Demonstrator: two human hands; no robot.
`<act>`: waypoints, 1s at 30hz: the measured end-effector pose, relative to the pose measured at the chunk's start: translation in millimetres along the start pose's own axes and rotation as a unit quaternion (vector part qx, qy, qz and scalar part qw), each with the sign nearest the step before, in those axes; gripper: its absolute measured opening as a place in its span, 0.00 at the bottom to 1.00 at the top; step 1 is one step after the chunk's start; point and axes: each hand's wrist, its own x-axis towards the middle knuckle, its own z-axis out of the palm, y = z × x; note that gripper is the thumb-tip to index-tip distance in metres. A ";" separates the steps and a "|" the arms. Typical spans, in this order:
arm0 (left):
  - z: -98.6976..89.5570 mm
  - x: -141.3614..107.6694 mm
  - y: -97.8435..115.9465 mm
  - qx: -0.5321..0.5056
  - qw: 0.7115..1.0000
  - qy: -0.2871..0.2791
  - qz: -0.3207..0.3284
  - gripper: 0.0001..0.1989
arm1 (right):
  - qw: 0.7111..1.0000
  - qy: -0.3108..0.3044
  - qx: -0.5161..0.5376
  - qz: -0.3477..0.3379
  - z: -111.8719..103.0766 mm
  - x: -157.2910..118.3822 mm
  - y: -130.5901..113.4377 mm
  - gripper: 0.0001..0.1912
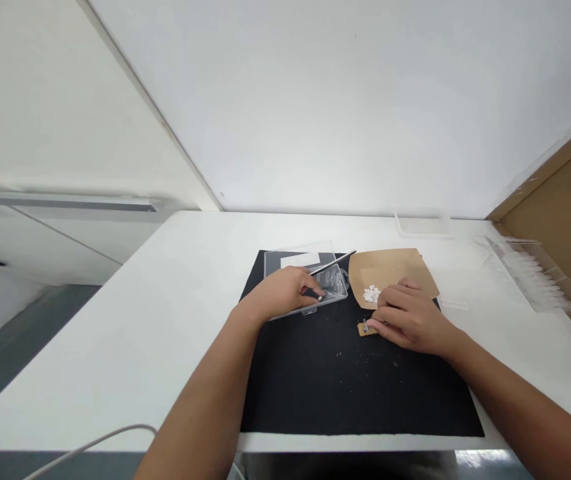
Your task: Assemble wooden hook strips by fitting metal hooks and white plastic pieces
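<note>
My left hand [290,291] rests over a clear plastic case [336,293] that holds small clear pieces. Its fingers are pinched around a tiny white piece [320,298], and a thin dark-and-white stick [333,263] points out from beneath it toward the back right. My right hand [408,317] is closed at the front edge of a brown cardboard tray [395,261]. Its thumb and fingers press on a small tan block with a metal part [364,328], partly hidden by the fingers. Small white pieces [371,293] lie heaped in the tray beside that hand.
Under both hands a black mat [315,387] with tiny specks covers part of the white table [180,320]. Rows of clear pieces [535,273] and a clear tray [423,227] are at the back right. A cable [115,432] runs at the front left.
</note>
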 end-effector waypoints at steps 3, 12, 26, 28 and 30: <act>1.3 1.0 0.4 -0.012 1.000 -0.002 0.004 0.10 | 1.000 -0.006 -0.005 0.000 0.2 -0.2 0.2 0.12; 2.5 2.2 2.5 -0.006 1.000 -0.005 -0.030 0.08 | 1.000 0.001 0.003 0.004 -0.9 2.1 -1.8 0.13; 4.5 3.0 14.3 0.016 0.996 0.081 0.019 0.14 | 0.999 0.038 -0.021 0.023 0.4 1.4 -0.6 0.08; 6.3 3.9 23.1 -0.034 0.990 0.126 0.047 0.15 | 0.996 0.073 -0.030 0.045 0.2 2.8 -1.1 0.05; 10.6 5.1 34.5 -0.096 0.978 0.166 0.077 0.15 | 0.992 0.108 -0.026 0.066 -0.1 4.3 -2.1 0.02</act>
